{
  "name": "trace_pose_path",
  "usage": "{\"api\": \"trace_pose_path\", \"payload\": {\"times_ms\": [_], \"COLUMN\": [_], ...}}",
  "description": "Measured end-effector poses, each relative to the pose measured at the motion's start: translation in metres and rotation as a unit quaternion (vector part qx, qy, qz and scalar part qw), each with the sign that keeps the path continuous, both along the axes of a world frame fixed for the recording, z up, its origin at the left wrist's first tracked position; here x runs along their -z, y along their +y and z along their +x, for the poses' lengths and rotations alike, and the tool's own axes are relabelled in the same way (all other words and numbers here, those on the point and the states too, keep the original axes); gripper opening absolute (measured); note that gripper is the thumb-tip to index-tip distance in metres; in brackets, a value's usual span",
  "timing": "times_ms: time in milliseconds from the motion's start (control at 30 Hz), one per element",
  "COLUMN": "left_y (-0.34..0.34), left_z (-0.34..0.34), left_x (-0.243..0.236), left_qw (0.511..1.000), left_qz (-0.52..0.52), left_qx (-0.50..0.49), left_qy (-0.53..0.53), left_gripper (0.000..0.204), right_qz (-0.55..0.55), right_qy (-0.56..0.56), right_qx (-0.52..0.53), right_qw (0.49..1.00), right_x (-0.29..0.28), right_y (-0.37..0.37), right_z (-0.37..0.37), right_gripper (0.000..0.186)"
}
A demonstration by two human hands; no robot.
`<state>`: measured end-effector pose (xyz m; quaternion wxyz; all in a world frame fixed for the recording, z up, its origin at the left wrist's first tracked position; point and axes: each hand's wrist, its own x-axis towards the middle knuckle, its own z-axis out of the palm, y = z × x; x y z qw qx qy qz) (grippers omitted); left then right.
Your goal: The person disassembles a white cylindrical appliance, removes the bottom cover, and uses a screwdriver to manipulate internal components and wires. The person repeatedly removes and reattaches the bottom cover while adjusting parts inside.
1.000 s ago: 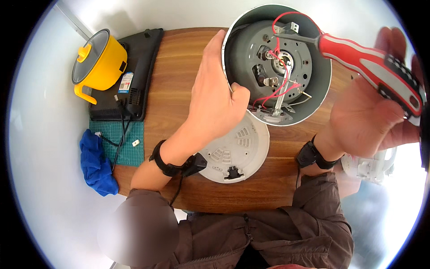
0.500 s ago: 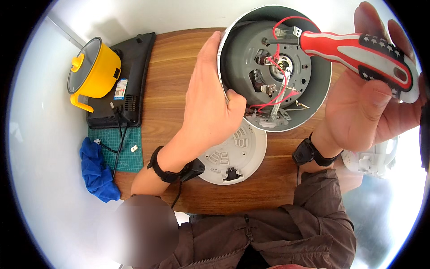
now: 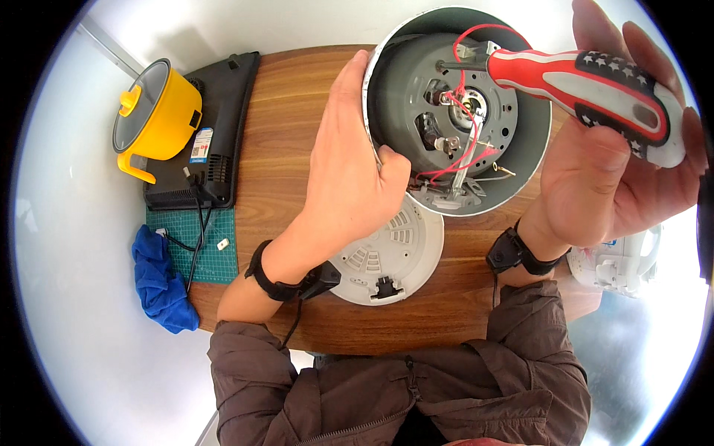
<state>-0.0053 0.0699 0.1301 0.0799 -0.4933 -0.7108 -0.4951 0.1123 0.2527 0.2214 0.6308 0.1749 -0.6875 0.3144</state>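
Observation:
My left hand (image 3: 353, 167) grips the near-left rim of an open round metal appliance housing (image 3: 532, 149), thumb over the edge. The housing is tipped so that its inside shows: a grey round plate (image 3: 416, 89), red wires (image 3: 476, 145), metal terminals and a thin metal bracket (image 3: 470, 156). In my right hand (image 3: 587, 178) is a screwdriver (image 3: 573, 82) with a red, white and black star-patterned handle. Its shaft reaches left into the housing, the tip at a screw near the plate's upper left edge. Below the housing lies a pale round vented cover (image 3: 372, 260), partly hidden by it.
At the left a yellow pot (image 3: 165, 111) with a lid stands on a black flat panel (image 3: 223, 126). Nearer are a green cutting mat (image 3: 219, 264), a blue cloth (image 3: 160, 286) and a black cable (image 3: 197, 245). A white plastic part (image 3: 617, 264) sits at the right edge of the wooden table (image 3: 282, 111).
The screwdriver handle has shifted slightly left and turned in my right hand, its tip staying at the same spot. My left hand and the housing are almost unmoved.

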Motion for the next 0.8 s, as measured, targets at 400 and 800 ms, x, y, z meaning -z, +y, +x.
{"api": "trace_pose_path", "payload": {"times_ms": [400,800], "left_y": [0.0,0.0011], "left_z": [0.0011,0.0004], "left_x": [0.0004,-0.0006], "left_qw": [1.0,1.0], "left_qz": [0.002,0.003], "left_qx": [-0.002,0.006], "left_qy": [0.0,0.001], "left_gripper": [0.082,0.081], "right_qz": [0.004,0.013], "right_qy": [0.0,0.003], "right_qx": [0.017,0.032], "right_qw": [1.0,0.999], "right_x": [-0.0007,-0.0022], "right_y": [0.0002,0.0051], "right_z": [-0.0005,-0.0004], "right_gripper": [0.064,0.067]}}
